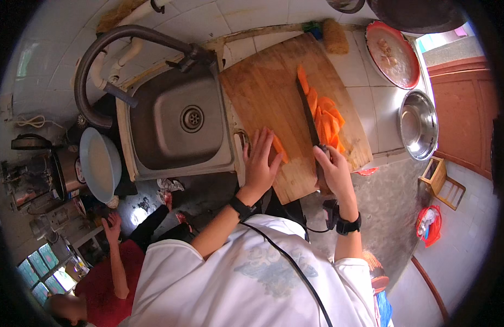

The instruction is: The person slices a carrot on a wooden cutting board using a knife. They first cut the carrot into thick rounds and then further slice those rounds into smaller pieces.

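A wooden cutting board (262,96) lies at an angle beside the sink. On its near left part, my left hand (258,163) has its fingertips and thumb against a carrot piece (280,146), holding it on the wood. My right hand (335,169) grips the handle of a kitchen knife (307,108). The dark blade points away from me, its flat side alongside a pile of sliced carrot (329,118). These orange slices overlap on the right half of the board. Part of the knife handle is hidden by my fingers.
Left of the board is a steel sink (166,159) with a curved faucet (125,30). A red-rimmed basin (413,61) of liquid and a steel bowl (415,122) stand right. A blue bowl (115,163) sits left. Another person (113,269) is at lower left.
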`<state>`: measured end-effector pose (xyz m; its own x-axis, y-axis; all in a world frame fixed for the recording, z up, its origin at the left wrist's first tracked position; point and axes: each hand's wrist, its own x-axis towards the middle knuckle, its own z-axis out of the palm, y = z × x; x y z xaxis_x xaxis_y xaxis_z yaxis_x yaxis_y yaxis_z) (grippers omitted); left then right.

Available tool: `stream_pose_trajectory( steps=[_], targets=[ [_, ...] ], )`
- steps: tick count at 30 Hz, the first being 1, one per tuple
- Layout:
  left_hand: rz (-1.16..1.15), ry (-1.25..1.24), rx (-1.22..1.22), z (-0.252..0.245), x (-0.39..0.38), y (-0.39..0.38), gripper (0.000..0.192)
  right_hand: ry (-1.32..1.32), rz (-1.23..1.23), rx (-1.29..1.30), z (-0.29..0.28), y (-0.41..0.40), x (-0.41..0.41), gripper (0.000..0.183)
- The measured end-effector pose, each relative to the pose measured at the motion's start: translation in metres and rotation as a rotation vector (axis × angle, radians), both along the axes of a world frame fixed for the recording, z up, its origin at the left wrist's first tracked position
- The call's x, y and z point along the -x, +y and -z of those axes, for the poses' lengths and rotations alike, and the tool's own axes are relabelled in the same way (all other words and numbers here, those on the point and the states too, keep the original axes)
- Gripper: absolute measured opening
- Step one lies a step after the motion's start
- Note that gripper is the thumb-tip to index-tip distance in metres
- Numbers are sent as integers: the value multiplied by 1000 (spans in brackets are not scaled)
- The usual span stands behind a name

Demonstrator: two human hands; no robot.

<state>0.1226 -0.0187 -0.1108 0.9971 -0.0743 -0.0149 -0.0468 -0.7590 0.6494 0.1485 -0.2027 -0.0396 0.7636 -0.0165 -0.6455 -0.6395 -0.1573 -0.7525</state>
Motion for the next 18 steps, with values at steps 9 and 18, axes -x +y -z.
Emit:
stream_pose_trajectory(
  steps=[9,18],
  targets=[
    [230,29,32,-28,-67,-20,55,-101,377,-182,-32,-37,36,21],
    [936,-164,-62,-29,-43,-60,58,-44,503,-135,-29,-83,72,24]
  ],
)
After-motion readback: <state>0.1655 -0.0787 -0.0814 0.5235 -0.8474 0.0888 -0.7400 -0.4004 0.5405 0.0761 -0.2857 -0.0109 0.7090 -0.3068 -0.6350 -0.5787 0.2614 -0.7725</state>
